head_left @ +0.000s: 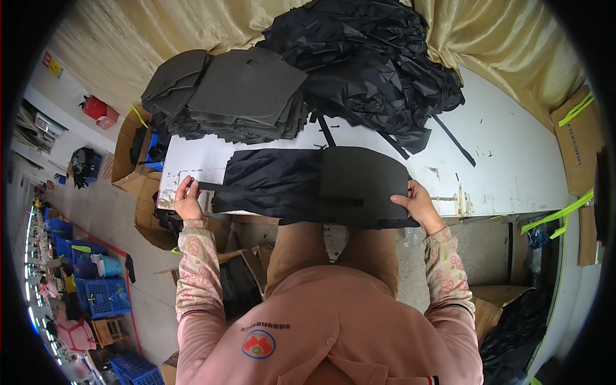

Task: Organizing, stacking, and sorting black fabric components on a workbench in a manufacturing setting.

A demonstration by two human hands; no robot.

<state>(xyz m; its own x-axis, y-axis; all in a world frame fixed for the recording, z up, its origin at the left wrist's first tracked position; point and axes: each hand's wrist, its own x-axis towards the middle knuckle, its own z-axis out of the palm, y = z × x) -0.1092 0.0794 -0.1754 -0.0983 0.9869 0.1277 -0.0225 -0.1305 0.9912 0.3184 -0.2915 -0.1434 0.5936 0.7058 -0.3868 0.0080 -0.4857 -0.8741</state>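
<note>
Near the table's front edge lies a black fabric piece (273,172), wrinkled on its left part. A dark grey foam panel (367,172) with a rounded right corner rests on its right part. Closed in a pinch, my left hand (188,201) holds the end of a black strap (213,187) that runs out from the fabric's left side. My right hand (420,204) grips the right edge of the foam panel, thumb on top and fingers hidden beneath. Whether it also grips fabric there, I cannot tell.
Behind the work, a stack of grey foam panels (247,86) stands beside a large heap of black fabric (362,61) on the white table (513,176). Loose black straps (454,140) lie near the heap. Cardboard boxes (149,218) stand at the table's left end.
</note>
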